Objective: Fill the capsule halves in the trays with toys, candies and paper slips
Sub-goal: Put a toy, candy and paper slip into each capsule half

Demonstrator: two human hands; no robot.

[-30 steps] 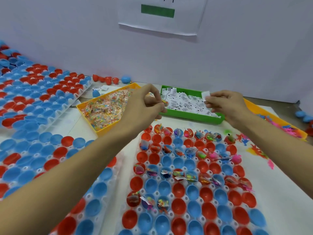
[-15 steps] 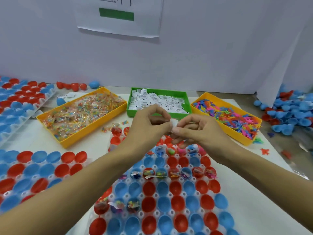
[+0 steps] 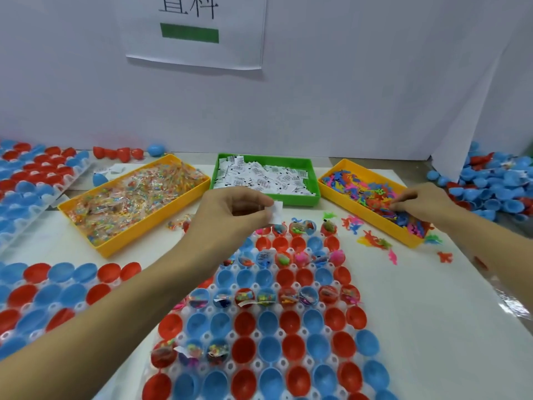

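Capsule tray point(image 3: 288, 327) sits centre on the worktop point(image 3: 432, 313), red and blue halves open side up. Filled so far, as far as visible: some of the far rows, one full row across the middle, three cups at near left. Most other cups look bare.

Left hand point(image 3: 230, 215) hangs above the tray's far edge, thumb and forefinger pinching a folded paper slip point(image 3: 277, 212); the slip is in the air, in no cup. There may be something else in that palm, can't tell.

Right hand point(image 3: 418, 204) is in the yellow toy bin point(image 3: 372, 223) at far right, fingertips down among the coloured plastic toys point(image 3: 372, 194). Looks like it's picking one out, but whether it has closed on a piece is not visible.

Green slip bin point(image 3: 288, 199) sits just behind the left hand; yellow candy bin point(image 3: 127, 241) to its left. Loose toys point(image 3: 372, 241) lie on the worktop between the toy bin and the tray.

Step, my read: gathering one set of fillings, slip in hand, toy being fetched. Next move calls for a clean pinch on a single toy out of the tangle, then carrying both hands back to a bare cup and dropping slip and toy into the same cup. Risk: toys snag together, light slip flutters into a neighbouring cup.

More trays of halves point(image 3: 43, 298) at left, loose halves point(image 3: 496, 189) piled far right.
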